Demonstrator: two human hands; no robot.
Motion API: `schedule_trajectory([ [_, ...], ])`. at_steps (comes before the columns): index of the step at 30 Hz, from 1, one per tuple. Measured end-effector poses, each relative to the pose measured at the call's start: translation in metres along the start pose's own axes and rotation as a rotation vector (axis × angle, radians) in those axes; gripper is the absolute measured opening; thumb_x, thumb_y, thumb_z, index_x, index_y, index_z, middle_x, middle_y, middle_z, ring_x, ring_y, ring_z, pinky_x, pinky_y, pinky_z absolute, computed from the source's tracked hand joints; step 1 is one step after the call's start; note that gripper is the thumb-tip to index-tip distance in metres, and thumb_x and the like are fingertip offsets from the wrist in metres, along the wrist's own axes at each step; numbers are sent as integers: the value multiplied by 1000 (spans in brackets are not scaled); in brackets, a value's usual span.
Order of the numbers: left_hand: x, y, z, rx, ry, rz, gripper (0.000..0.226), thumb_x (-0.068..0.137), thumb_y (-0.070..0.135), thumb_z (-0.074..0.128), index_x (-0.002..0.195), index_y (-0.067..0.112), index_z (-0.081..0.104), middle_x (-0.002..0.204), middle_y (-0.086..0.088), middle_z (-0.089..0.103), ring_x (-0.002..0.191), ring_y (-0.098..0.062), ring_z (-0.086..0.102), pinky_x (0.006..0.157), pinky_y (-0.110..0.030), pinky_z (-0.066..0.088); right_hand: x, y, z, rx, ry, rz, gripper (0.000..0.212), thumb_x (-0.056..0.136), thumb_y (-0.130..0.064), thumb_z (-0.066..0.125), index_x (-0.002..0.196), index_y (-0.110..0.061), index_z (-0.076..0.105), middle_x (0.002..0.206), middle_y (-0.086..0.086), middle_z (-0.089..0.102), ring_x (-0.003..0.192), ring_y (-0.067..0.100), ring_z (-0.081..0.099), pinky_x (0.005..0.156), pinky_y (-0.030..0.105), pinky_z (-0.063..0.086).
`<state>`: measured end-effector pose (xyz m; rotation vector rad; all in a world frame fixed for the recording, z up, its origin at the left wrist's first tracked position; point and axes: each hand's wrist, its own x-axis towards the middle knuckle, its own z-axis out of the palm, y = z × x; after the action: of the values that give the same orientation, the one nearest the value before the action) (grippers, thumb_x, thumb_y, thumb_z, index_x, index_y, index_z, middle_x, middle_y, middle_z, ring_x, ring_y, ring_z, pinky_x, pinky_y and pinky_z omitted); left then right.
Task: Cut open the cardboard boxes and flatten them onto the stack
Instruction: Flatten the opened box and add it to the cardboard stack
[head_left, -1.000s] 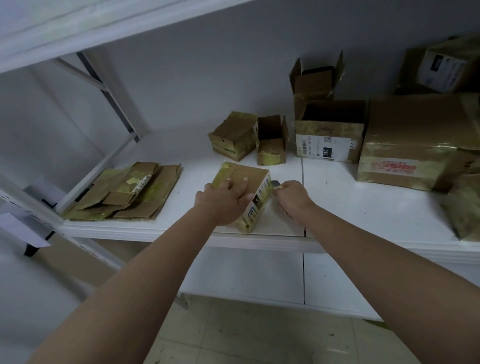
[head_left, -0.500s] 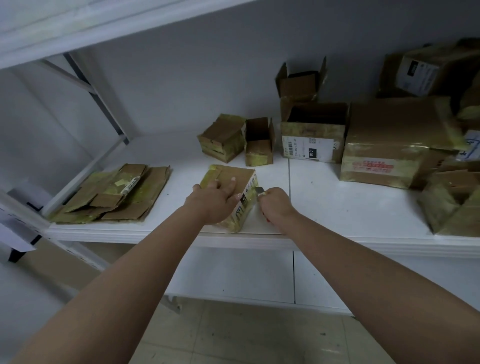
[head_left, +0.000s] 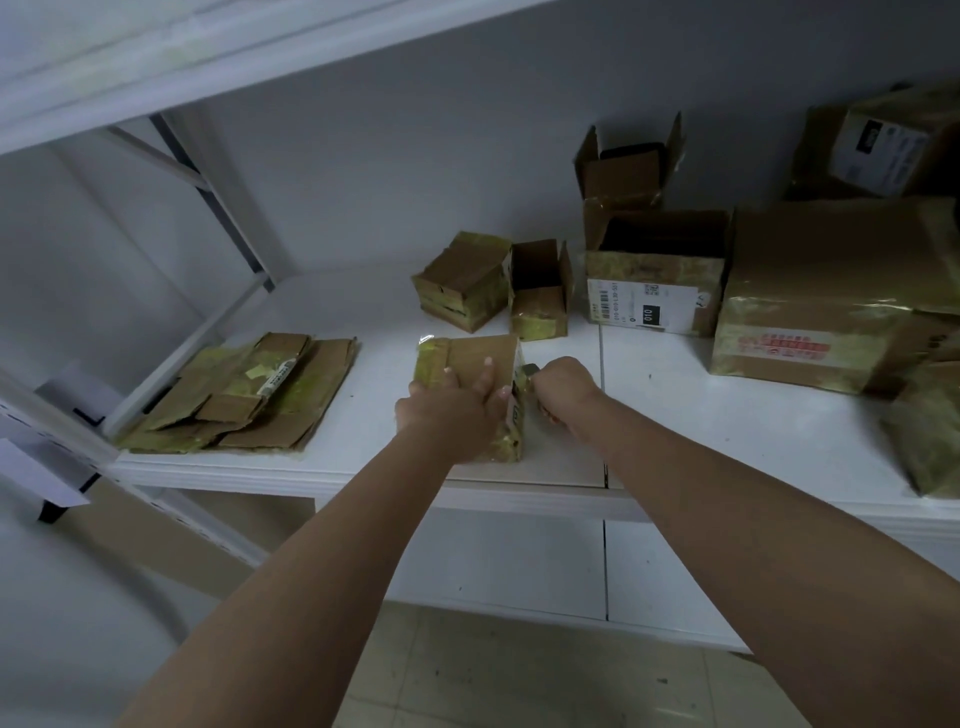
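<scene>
The white shelf (head_left: 727, 415) held everything, likely so the boxes sat at a good height for cutting. The biggest box (head_left: 810, 306) sat shut at the right side, and its front had a red label (head_left: 784, 346) with writing too small to read. Next to it stood an open box (head_left: 655, 275) with a white label and a black patch (head_left: 647, 315) that read "010"; a smaller open box (head_left: 626, 166) sat on top of it. At the left end lay the stack (head_left: 244, 400) of flat cardboard, well apart from the rest, so there was room to add more. Two little boxes (head_left: 462, 286) waited near the back wall. The small box (head_left: 478, 384) being cut sat near the front edge of the shelf, between the two hands. The left hand (head_left: 452, 405) pressed down on its top with the fingers (head_left: 485, 371) spread out flat, probably to keep it from sliding. The right hand (head_left: 566, 384) was curled tight around a small cutter (head_left: 530, 370) held against the box's right side, where the tape probably ran.
</scene>
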<state>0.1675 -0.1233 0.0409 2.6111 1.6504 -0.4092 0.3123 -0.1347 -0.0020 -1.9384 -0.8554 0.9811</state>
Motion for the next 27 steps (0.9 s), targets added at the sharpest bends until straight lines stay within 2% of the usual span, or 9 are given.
schedule_trajectory([
  [6, -2, 1, 0, 22, 9, -9, 58, 97, 59, 5, 151, 41, -5, 160, -6, 15, 135, -45, 28, 104, -56, 33, -14, 12, -5, -62, -105, -38, 16, 86, 1, 45, 72, -6, 48, 60, 11, 45, 48, 19, 39, 43, 22, 26],
  [12, -3, 5, -4, 9, -18, -38, 58, 97, 59, 5, 151, 41, -6, 161, -7, 10, 139, -46, 21, 109, -57, 28, -44, 16, -8, -134, -248, -77, 11, 91, -9, 46, 84, -5, 54, 60, 9, 47, 45, 17, 38, 36, 16, 25],
  [16, -6, 5, -6, -6, -22, -48, 58, 96, 61, 5, 151, 43, -5, 162, -5, 9, 139, -46, 21, 109, -55, 27, -55, 21, -7, -105, -276, -33, 12, 89, -7, 45, 82, -4, 54, 58, 13, 46, 40, 18, 35, 40, 17, 25],
  [23, -8, 8, -9, -6, -44, -52, 59, 96, 61, 5, 151, 42, -6, 162, -7, 7, 141, -47, 17, 111, -56, 24, -80, 24, -23, -94, -385, -33, 18, 93, -9, 45, 75, -9, 48, 53, 8, 42, 41, 16, 30, 44, 19, 23],
  [25, -8, 6, -10, -2, -52, -33, 60, 96, 62, 6, 151, 42, -6, 162, -7, 6, 141, -47, 16, 112, -56, 23, -93, 22, -24, -141, -510, -42, 10, 91, -9, 51, 86, -6, 58, 53, 7, 41, 40, 14, 29, 44, 19, 22],
  [27, -8, 2, -10, -3, -77, -3, 64, 94, 66, 7, 151, 41, -5, 162, -9, 6, 143, -45, 14, 114, -56, 21, -106, 25, -13, -253, -620, -74, 24, 90, -12, 55, 107, 5, 59, 53, 6, 43, 39, 12, 30, 43, 19, 23],
])
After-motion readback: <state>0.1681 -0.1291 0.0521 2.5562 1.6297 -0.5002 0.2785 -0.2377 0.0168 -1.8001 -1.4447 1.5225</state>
